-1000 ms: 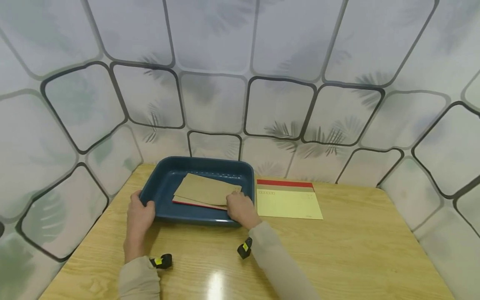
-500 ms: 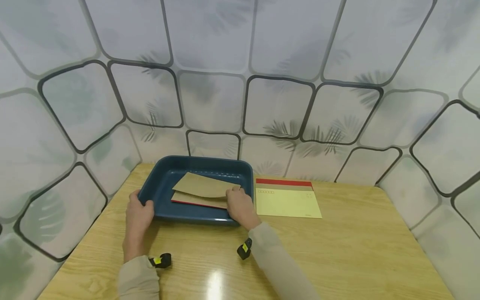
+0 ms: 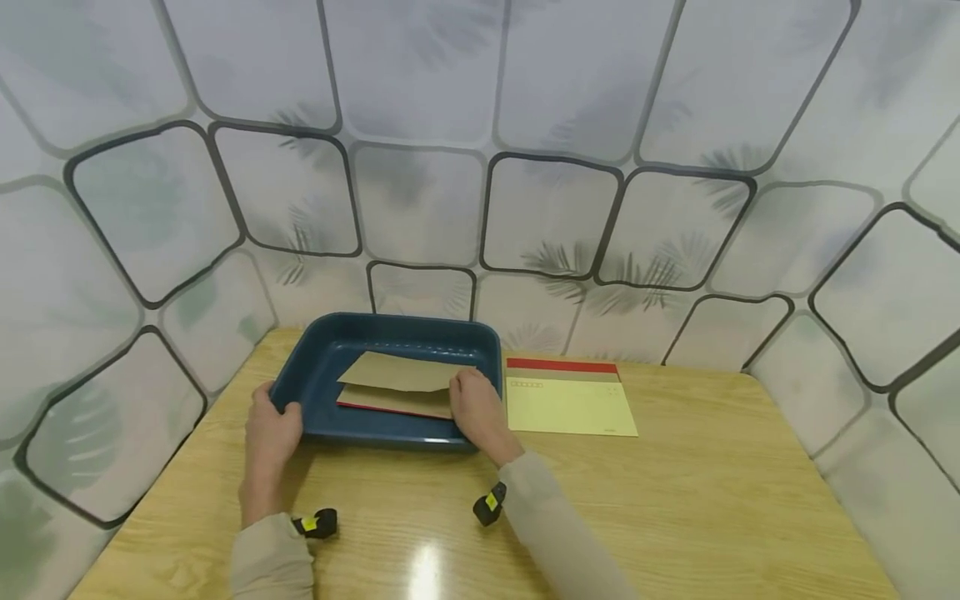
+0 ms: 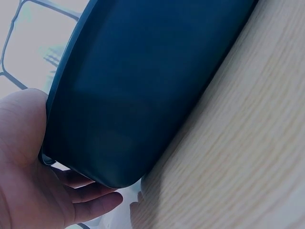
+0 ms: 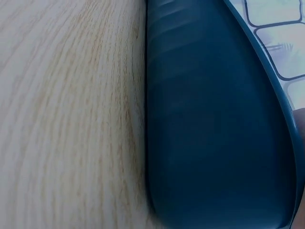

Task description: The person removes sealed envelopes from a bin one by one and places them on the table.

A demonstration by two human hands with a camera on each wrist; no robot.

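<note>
On the counter [image 3: 712,483]: hands at blue tray [image 3: 390,437]

At its eight o'clock, left hand [image 3: 272,429] clasps the rim. At four o'clock, right hand [image 3: 483,414], grip pinching top envelope [image 3: 405,372] inside, above second envelope [image 3: 405,403]. Yellow envelope [image 3: 570,408] beside tray, three o'clock.

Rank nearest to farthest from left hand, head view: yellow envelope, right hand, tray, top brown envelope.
1. Tray: in left hand.
2. Top brown envelope: within tray.
3. Right hand: at envelope's right end.
4. Yellow envelope: on table, right of tray.

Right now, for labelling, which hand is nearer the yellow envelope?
Right. The right hand is just left of the yellow envelope; the left hand, farther left, grips the tray.
</note>
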